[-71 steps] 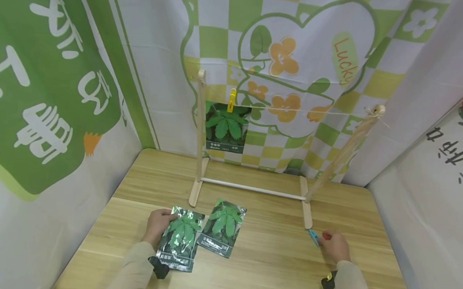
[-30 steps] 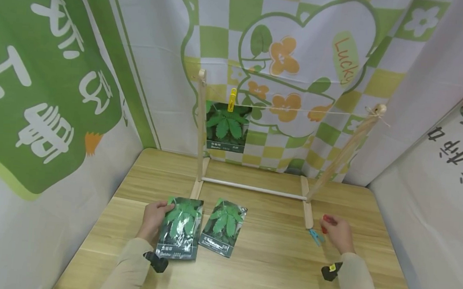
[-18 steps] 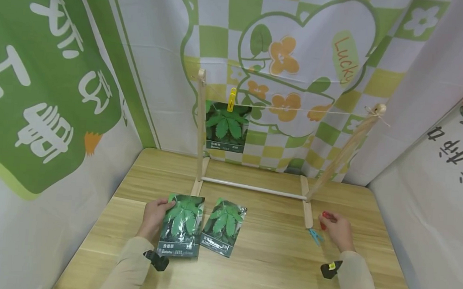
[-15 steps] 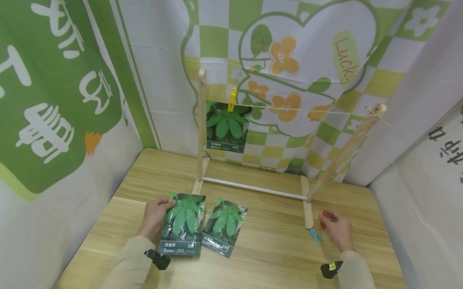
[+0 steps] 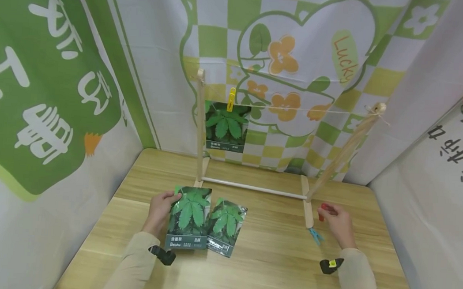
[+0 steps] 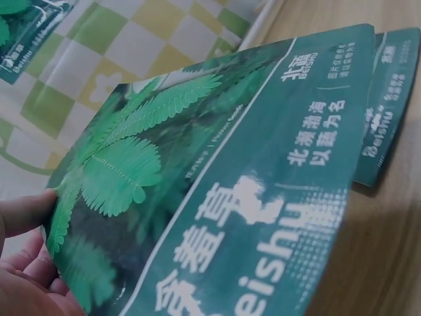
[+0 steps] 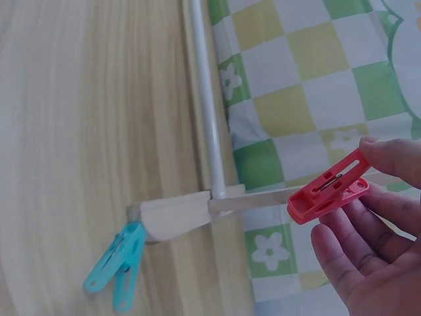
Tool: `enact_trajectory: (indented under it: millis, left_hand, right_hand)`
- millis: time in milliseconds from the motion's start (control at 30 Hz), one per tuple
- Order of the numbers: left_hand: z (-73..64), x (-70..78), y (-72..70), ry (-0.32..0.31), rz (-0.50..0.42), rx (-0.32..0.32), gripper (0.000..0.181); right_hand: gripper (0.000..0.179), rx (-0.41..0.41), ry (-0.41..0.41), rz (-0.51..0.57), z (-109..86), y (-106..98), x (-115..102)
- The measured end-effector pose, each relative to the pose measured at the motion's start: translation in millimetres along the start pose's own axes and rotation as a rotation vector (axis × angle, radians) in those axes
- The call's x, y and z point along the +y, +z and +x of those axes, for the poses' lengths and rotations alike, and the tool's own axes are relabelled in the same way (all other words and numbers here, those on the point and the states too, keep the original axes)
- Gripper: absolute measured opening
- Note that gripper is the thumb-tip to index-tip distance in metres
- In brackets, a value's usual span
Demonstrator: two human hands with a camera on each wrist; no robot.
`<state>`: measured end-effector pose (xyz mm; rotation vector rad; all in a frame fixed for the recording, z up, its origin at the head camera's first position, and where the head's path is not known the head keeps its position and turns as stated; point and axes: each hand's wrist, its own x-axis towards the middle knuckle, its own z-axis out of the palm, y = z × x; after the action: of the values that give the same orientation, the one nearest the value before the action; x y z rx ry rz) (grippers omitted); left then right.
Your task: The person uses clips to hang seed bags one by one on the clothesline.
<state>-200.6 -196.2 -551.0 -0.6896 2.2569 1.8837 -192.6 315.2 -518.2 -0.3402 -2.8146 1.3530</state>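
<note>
Left hand point(image 5: 160, 208) grasped a seed packet point(image 5: 189, 219) by its upper left edge, thumb in front, raised over the worktop point(image 5: 272, 253) and partly covering a second packet point(image 5: 226, 230). Right hand point(image 5: 339, 224) pinched a red clip point(image 7: 329, 187) by its handles, near the stand point(image 5: 200, 129). Packet: flat rectangle, glossy film; probably light, bendy, slippery, hardly fragile, best taken at an edge. Red clip: hard plastic, metal spring; likely light, stiff, squeezed at handle ends. Blue clip point(image 7: 117, 263) lay at a foot's end, contact unclear. Stand was smooth pale wood with thin string point(image 5: 309, 110).
</note>
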Motion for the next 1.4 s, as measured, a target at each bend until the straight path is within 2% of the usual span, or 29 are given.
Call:
enact_trajectory:
  millis: [467, 733, 1033, 1400]
  left_hand:
    - [-8.9, 18.0, -2.1, 0.034, -0.047, 0.006, 0.045]
    - [-15.6, 30.5, -3.2, 0.046, -0.065, 0.001, 0.043]
    - [-15.8, 39.3, -4.1, 0.056, -0.113, -0.005, 0.04]
    - [-18.0, 50.0, -4.0, 0.06, -0.165, -0.003, 0.04]
  right_hand:
    - [0.053, 0.015, -0.008, 0.029, 2.5, -2, -12]
    - [0.056, 0.023, -0.027, 0.034, -1.2, -5, -26]
    - [0.052, 0.032, -0.025, 0.102, -0.8, -6, -32]
    - [0.047, 0.061, -0.079, 0.13, -0.1, -8, -43]
